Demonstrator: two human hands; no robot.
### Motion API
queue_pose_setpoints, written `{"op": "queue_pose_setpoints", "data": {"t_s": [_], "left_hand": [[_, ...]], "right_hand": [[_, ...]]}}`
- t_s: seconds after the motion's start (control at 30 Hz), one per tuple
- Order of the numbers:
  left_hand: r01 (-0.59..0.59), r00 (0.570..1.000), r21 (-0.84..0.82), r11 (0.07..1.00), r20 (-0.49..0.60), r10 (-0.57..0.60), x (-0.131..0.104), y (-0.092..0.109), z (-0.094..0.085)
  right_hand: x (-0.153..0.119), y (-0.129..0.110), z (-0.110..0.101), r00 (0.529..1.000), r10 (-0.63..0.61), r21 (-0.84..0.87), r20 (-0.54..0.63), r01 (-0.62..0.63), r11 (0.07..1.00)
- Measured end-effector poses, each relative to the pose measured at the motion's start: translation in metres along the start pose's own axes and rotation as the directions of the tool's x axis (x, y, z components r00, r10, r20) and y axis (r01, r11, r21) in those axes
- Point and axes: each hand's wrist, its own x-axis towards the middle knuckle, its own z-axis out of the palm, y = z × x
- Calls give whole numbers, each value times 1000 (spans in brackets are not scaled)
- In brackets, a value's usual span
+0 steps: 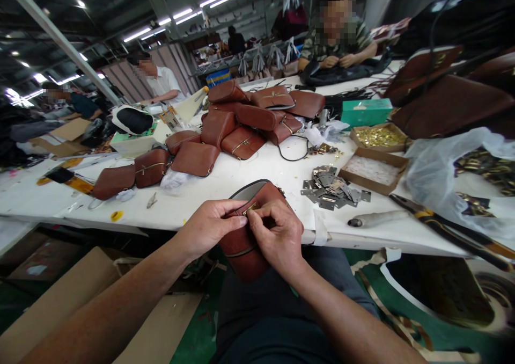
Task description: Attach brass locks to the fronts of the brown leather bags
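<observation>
Pinching a brown bag (243, 267) at the bench's (142, 212) front edge, over the lap, mouth tilted up, likely to keep the gold fitting (250, 209) in sight. Left hand (207, 227): thumb and fingers clamp the rim, probably steadying it. Right hand (281, 238): thumb and index closed on the fitting, looks like fine control. Plates (328, 189) heaped just beyond, pliers (446, 227) further right, presumably for reach. White bits (372, 169) and gold bits (378, 137) boxed separately, likely to avoid mixing. Other bags (219, 128) piled farther back; co-worker (364, 39) behind, hands at black material (348, 73).
</observation>
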Motion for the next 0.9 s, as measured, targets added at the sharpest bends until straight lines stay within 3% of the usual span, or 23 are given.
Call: {"op": "queue_pose_setpoints", "data": {"t_s": [0.13, 0.23, 0.3, 0.37, 0.47, 0.6, 0.73, 0.9], "left_hand": [[-52, 999, 98, 994, -12, 53, -3, 2, -1], [-172, 977, 358, 918, -56, 205, -9, 9, -1], [-275, 923, 600, 751, -55, 381, -14, 13, -1], [-334, 841, 786, 521, -1, 541, -19, 13, 0], [-310, 740, 920, 239, 76, 668, -25, 9, 3], [-207, 689, 977, 46, 113, 716, -31, 3, 12], [-132, 648, 988, -82, 149, 747, -34, 0, 25], [-156, 676, 971, -181, 239, 697, -33, -3, 50]], "right_hand": [[1, -2, -1, 999, 36, 22, 1, -36, 999], [3, -5, -2, 984, 158, 118, 86, -167, 979], [4, -8, -2, 944, 281, 253, 174, -318, 914], [4, -11, -2, 898, 358, 394, 257, -435, 810], [2, -13, 0, 872, 400, 497, 281, -489, 717], [-7, -11, 5, 846, 473, 533, 246, -526, 663], [-22, -6, 10, 801, 533, 647, 272, -562, 516], [-36, -5, 3, 702, 662, 719, 263, -600, 351]]}}
